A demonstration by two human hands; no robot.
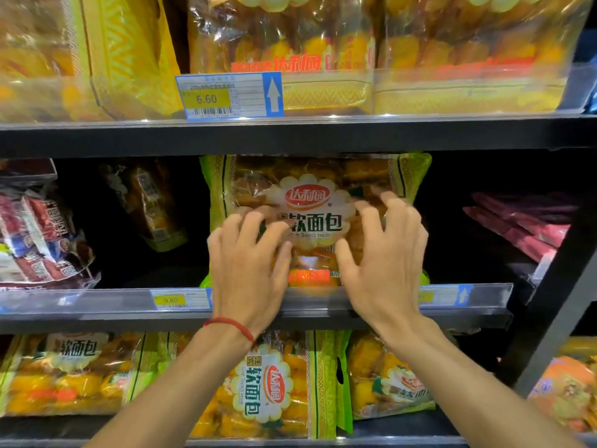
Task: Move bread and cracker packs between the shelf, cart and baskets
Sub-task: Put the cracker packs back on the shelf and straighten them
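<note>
The soft bread pack (315,189) stands on the middle shelf (97,322), left hand (248,263) and right hand (386,253) spread on its front; it looks light and squishy, so hold both sides gently.

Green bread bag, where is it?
Head view, centre: the green bread bag stands upright on the middle shelf, behind the left hand and right hand.

glossy clear plastic bread pack (315,202), matt dark metal shelf (290,137), paper price tag (226,97)
</note>
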